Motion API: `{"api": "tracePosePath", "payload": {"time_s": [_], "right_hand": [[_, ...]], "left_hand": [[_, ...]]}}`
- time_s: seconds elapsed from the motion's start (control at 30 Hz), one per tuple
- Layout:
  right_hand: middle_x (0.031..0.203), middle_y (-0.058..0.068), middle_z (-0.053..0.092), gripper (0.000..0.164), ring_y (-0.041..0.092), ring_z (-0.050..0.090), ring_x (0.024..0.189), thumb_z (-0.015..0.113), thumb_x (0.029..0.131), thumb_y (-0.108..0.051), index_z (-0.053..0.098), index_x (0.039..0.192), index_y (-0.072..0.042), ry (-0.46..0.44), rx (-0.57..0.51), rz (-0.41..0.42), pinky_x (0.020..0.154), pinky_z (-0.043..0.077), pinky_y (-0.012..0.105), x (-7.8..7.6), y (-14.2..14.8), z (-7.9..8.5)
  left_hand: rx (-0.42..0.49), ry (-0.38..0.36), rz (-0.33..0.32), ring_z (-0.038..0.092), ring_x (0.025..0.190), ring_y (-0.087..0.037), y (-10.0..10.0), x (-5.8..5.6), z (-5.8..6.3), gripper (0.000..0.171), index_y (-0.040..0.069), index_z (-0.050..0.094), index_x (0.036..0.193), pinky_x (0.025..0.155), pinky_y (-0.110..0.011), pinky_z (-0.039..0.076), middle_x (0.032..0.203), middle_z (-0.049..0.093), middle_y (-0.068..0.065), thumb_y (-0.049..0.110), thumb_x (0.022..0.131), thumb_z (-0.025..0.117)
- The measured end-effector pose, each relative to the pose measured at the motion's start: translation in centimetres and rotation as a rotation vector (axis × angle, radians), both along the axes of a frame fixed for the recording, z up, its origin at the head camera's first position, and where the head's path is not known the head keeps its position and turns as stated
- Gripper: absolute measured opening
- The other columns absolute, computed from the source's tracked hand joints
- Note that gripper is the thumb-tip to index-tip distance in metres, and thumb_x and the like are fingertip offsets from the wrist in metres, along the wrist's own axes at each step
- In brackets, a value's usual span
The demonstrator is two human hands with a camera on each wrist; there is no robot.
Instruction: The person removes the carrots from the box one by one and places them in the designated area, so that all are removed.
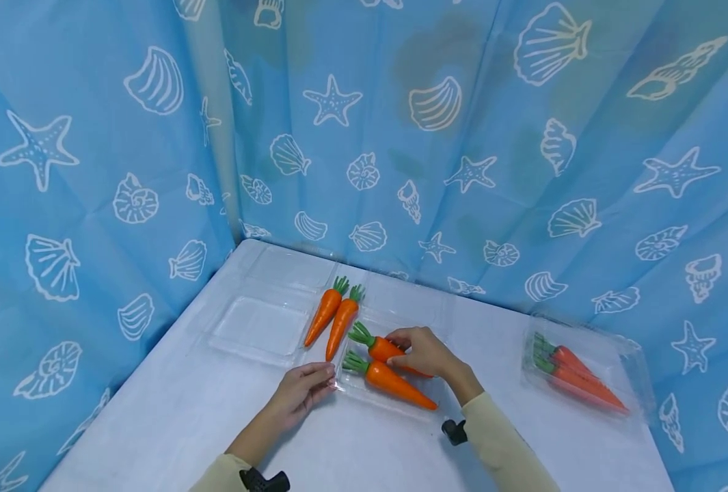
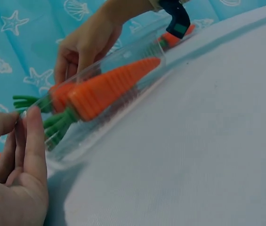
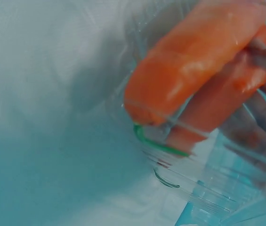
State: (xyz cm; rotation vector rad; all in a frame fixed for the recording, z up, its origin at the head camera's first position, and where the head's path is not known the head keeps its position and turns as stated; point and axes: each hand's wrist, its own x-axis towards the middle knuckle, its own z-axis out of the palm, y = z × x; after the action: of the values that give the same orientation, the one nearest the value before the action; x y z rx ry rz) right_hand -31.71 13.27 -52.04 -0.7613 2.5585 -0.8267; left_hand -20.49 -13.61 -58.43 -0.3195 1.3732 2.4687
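Two orange toy carrots with green tops lie in a clear plastic container [image 1: 394,408]. My right hand [image 1: 422,352] reaches in from above and grips the far carrot [image 1: 381,350], its thumb and fingers on either side. The near carrot [image 1: 400,386] lies beside it, its tip at the container's right end. With thumb and fingertips, my left hand [image 1: 302,393] pinches the container's near left corner. The left wrist view shows this left hand [image 2: 22,165] at the rim, next to the green tops. In the right wrist view the near carrot [image 3: 184,70] shows large.
Left of the container, two more carrots [image 1: 325,314] lie side by side, by another clear plastic container [image 1: 255,324] with its lid folded back. On the right stands a closed clear container [image 1: 637,383] with carrots inside. A blue shell-print curtain [image 1: 364,137] borders the white table [image 1: 173,403].
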Motion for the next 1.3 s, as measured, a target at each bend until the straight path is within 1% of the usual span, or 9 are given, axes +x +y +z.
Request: {"api": "tracePosePath", "payload": {"time_s": [0.17, 0.27, 0.43, 0.8, 1.0, 1.1, 1.2, 1.3], "right_hand": [[0.105, -0.007, 0.066, 0.041, 0.014, 0.059, 0.095, 0.077, 0.085, -0.031, 0.067, 0.123, -0.018, 0.005, 0.0, -0.002, 0.088, 0.055, 0.034, 0.1, 0.0, 0.1], [0.105, -0.007, 0.066, 0.041, 0.014, 0.059, 0.095, 0.077, 0.085, -0.03, 0.067, 0.123, -0.018, 0.014, 0.001, -0.001, 0.088, 0.055, 0.034, 0.1, 0.0, 0.1], [0.106, -0.007, 0.066, 0.041, 0.014, 0.059, 0.095, 0.077, 0.086, -0.029, 0.067, 0.124, -0.018, 0.024, -0.003, 0.005, 0.087, 0.055, 0.033, 0.1, -0.1, 0.1], [0.105, -0.009, 0.066, 0.039, 0.013, 0.059, 0.093, 0.076, 0.086, -0.028, 0.068, 0.123, -0.018, 0.036, -0.021, 0.033, 0.084, 0.056, 0.03, 0.0, 0.0, 0.0], [0.107, -0.009, 0.066, 0.039, 0.013, 0.059, 0.095, 0.075, 0.087, -0.028, 0.067, 0.124, -0.017, 0.038, -0.047, 0.056, 0.084, 0.056, 0.029, 0.1, -0.2, 0.3], [0.106, -0.01, 0.066, 0.039, 0.013, 0.059, 0.096, 0.075, 0.088, -0.027, 0.067, 0.125, -0.018, 0.056, -0.074, 0.027, 0.085, 0.055, 0.031, 0.2, -0.2, 0.6], [0.103, -0.011, 0.067, 0.039, 0.013, 0.059, 0.096, 0.075, 0.087, -0.027, 0.067, 0.124, -0.018, 0.075, -0.114, -0.037, 0.087, 0.054, 0.035, 0.2, -0.1, 1.0], [0.1, -0.009, 0.068, 0.041, 0.014, 0.06, 0.095, 0.077, 0.085, -0.028, 0.068, 0.123, -0.016, 0.085, -0.163, -0.106, 0.085, 0.055, 0.038, -0.1, 0.2, 1.6]], "left_hand": [[-0.005, -0.017, -0.068, 0.067, 0.092, -0.017, -0.5, -0.3, 0.0, 0.051, -0.01, 0.05, 0.13, 0.09, -0.032, 0.054, 0.106, 0.065, -0.013, 0.014, 0.09, 0.07], [-0.008, -0.015, -0.088, 0.068, 0.091, -0.017, -0.6, -0.4, 0.1, 0.049, -0.009, 0.051, 0.129, 0.09, -0.031, 0.054, 0.104, 0.066, -0.013, 0.014, 0.09, 0.071], [0.0, -0.014, -0.091, 0.068, 0.092, -0.017, -0.7, -0.4, 0.2, 0.049, -0.009, 0.051, 0.128, 0.09, -0.031, 0.054, 0.104, 0.066, -0.013, 0.014, 0.09, 0.071], [0.034, -0.003, -0.09, 0.068, 0.092, -0.017, -0.7, -0.3, -0.2, 0.045, -0.008, 0.054, 0.125, 0.09, -0.031, 0.054, 0.105, 0.065, -0.015, 0.013, 0.09, 0.071], [0.024, -0.003, -0.093, 0.068, 0.093, -0.017, -0.7, -0.3, -0.4, 0.05, -0.009, 0.051, 0.128, 0.091, -0.031, 0.053, 0.104, 0.065, -0.013, 0.015, 0.089, 0.072], [0.019, -0.007, -0.092, 0.067, 0.093, -0.017, -0.8, -0.3, -0.6, 0.051, -0.009, 0.05, 0.129, 0.091, -0.031, 0.053, 0.104, 0.065, -0.013, 0.015, 0.089, 0.072], [0.022, -0.009, -0.091, 0.067, 0.095, -0.018, -0.8, -0.3, -0.7, 0.049, -0.008, 0.051, 0.128, 0.092, -0.032, 0.053, 0.106, 0.064, -0.013, 0.015, 0.09, 0.071], [0.025, -0.015, -0.087, 0.067, 0.095, -0.018, -0.8, -0.3, -0.7, 0.047, -0.008, 0.051, 0.128, 0.093, -0.032, 0.053, 0.106, 0.064, -0.014, 0.013, 0.09, 0.07]]}}
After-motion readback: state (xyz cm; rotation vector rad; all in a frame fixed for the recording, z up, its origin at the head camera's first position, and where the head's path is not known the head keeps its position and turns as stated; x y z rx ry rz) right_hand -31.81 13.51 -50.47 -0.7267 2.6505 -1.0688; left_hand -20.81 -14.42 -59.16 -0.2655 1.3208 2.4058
